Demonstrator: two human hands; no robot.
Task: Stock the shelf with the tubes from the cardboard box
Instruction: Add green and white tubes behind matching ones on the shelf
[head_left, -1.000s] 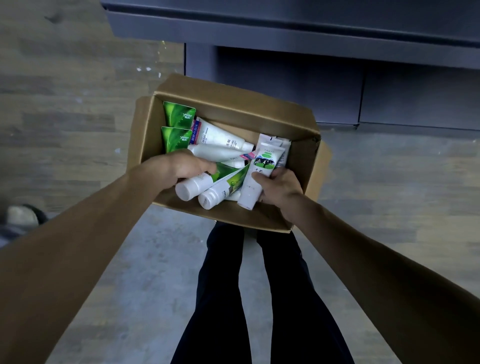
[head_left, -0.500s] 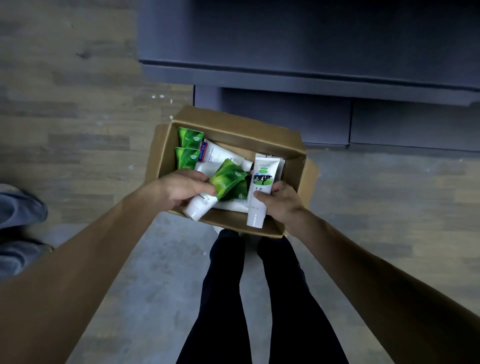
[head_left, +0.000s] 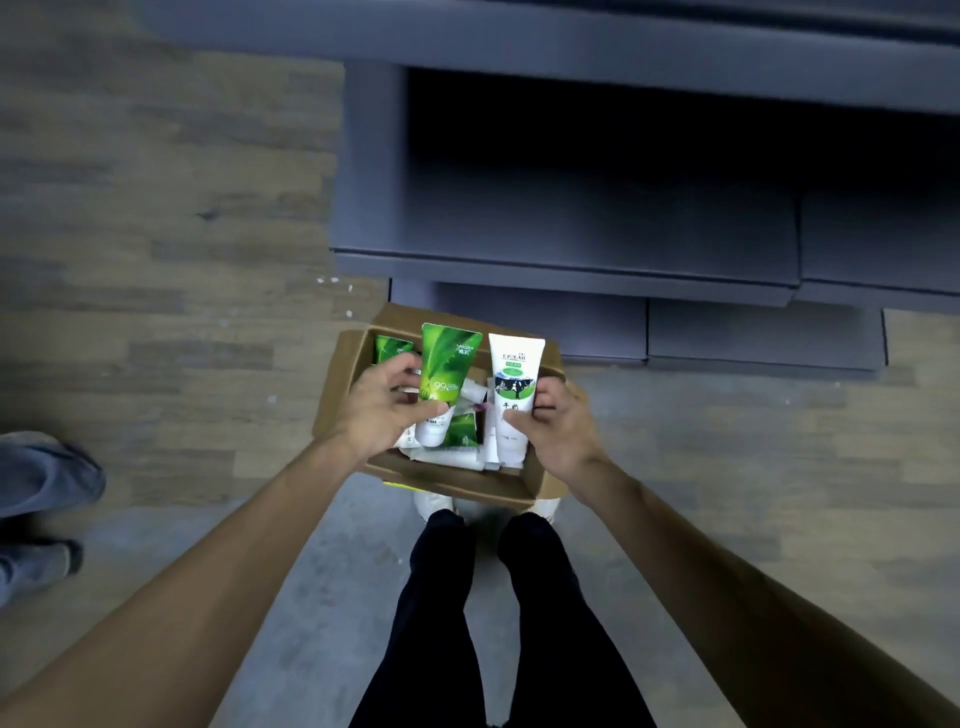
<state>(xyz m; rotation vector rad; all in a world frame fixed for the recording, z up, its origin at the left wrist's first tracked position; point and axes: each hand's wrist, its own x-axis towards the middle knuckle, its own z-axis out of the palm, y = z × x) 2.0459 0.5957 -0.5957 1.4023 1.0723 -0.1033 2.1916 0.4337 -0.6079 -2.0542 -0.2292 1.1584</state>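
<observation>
Green tube (head_left: 447, 376) in left grip (head_left: 379, 410); white tube (head_left: 511, 395) in right grip (head_left: 556, 431), above box (head_left: 467, 486).

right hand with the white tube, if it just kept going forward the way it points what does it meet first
The right hand, gripping the white tube, points toward the dark grey shelf. Past the cardboard box, its front edge looks like the first thing met, though depth is hard to judge.

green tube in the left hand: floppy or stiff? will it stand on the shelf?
Green tube looks fairly stiff: the left hand holds it low near the cap and its flat crimped end stays straight. The glossy skin may be slippery. It could probably stand on its white cap, but being tall and narrow it is apt to tip.
</observation>
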